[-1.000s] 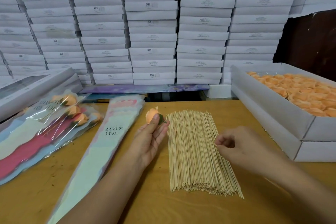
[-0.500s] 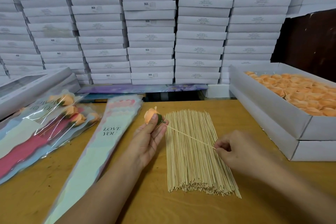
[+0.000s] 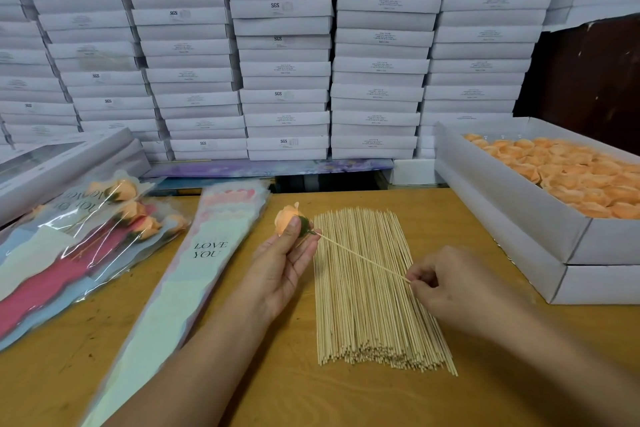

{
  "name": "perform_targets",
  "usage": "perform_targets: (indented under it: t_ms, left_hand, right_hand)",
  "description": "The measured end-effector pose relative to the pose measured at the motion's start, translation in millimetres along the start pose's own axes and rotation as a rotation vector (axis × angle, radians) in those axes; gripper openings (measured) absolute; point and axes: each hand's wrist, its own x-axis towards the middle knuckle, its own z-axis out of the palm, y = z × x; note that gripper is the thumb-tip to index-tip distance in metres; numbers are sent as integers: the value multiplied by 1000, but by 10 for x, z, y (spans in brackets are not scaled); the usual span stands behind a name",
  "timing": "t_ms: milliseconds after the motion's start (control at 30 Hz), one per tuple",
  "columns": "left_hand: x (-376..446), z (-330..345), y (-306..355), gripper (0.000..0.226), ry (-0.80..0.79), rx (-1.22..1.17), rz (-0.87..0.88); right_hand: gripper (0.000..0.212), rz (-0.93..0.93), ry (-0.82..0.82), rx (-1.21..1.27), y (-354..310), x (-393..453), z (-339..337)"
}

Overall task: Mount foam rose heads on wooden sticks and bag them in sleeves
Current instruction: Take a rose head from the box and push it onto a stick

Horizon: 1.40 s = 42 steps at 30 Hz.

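Observation:
My left hand [image 3: 282,263] pinches an orange foam rose head [image 3: 286,217] with a green base between thumb and fingers. A thin wooden stick [image 3: 360,258] runs from the rose's base down to my right hand [image 3: 450,282], which pinches its lower end. Both hover over a flat pile of wooden sticks [image 3: 374,291] on the wooden table [image 3: 242,374]. A stack of pastel sleeves [image 3: 194,263] printed "LOVE YOU" lies left of my left hand. Further left, several bagged roses [image 3: 114,229] lie in clear sleeves.
An open white box [image 3: 512,204] full of orange rose heads [image 3: 575,173] sits at the right on another white box. A long white box [image 3: 62,163] lies at the far left. Stacked white cartons [image 3: 284,55] wall off the back of the table.
The stick's tip has gone from just short of the rose's base to touching it. Both hands have stayed nearly in place.

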Motion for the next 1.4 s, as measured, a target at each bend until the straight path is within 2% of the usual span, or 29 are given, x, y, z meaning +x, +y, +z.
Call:
perform_targets:
  t_ms: [500,900,1100,1400]
  left_hand:
    - [-9,-2,11,44,-2,2,-14]
    - [-17,15,12,60,17,18,-9]
    - [-29,30,-8,60,15,38,-16]
    - [-23,34,5,60,23,15,2]
  right_hand:
    - [21,-15,22,-21,55,28,27]
    - [23,-36,17,-41,53,14,22]
    - [24,-41,27,-66,50,17,35]
    - [15,-102,156,-6,24,3,91]
